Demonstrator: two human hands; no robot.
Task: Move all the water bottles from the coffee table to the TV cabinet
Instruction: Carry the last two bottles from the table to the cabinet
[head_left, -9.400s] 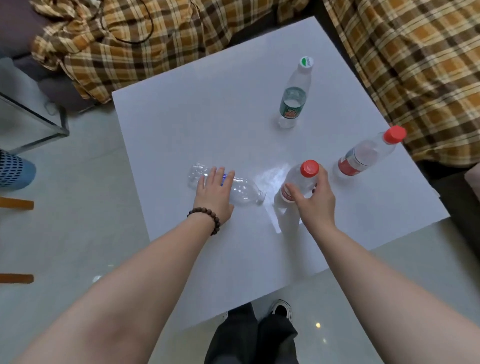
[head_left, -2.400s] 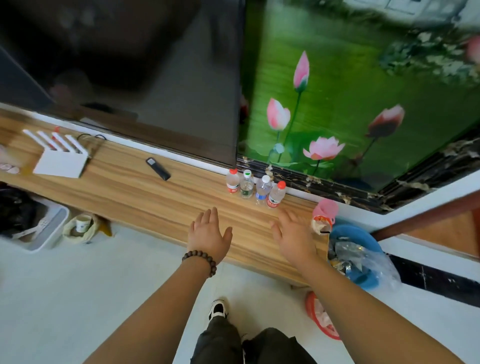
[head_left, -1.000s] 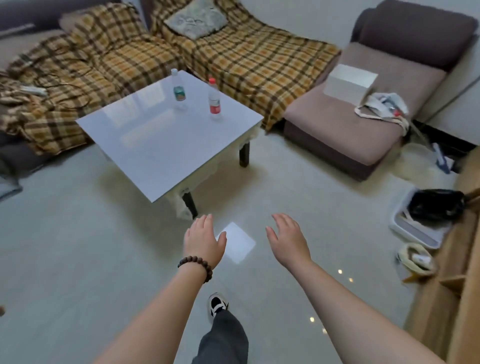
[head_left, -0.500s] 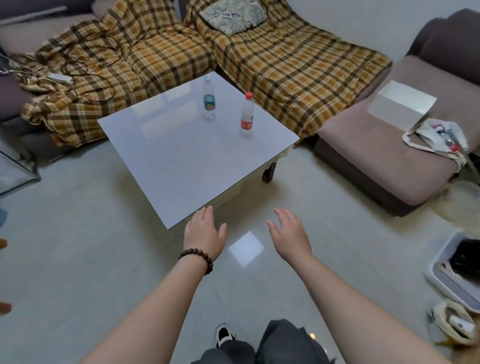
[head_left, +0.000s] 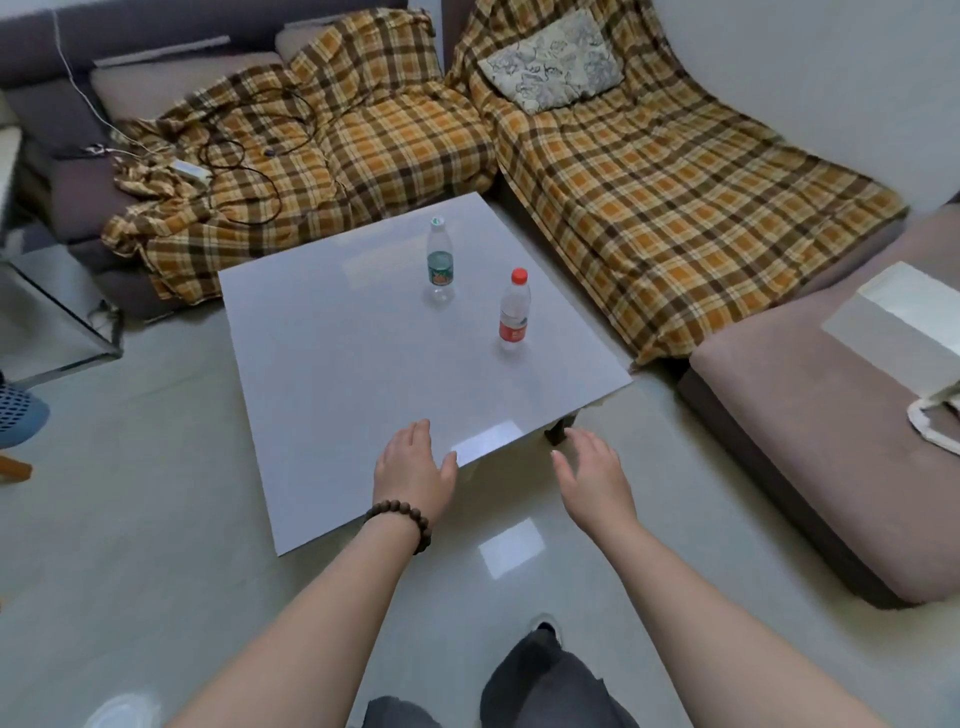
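Note:
Two clear water bottles stand upright on the white coffee table (head_left: 337, 364). The green-label bottle (head_left: 439, 260) with a white cap is farther back. The red-cap bottle (head_left: 514, 312) with a red label stands to its right, near the table's right edge. My left hand (head_left: 413, 475), with a bead bracelet on the wrist, hovers open over the table's near corner. My right hand (head_left: 592, 475) is open too, over the floor just past the table's near right edge. Both hands are empty and well short of the bottles. The TV cabinet is out of view.
A sofa with a plaid blanket (head_left: 649, 197) wraps the table's far and right sides, with cables (head_left: 244, 161) lying on it. A brown ottoman (head_left: 831, 415) holding a white box (head_left: 904, 322) is at right. A glass side table (head_left: 47, 312) stands at left. Glossy floor surrounds me.
Since the cabinet frame, where both hands had left bottles standing, I have turned around and walked up to the coffee table. The table now lies under my left hand; both hands remain empty.

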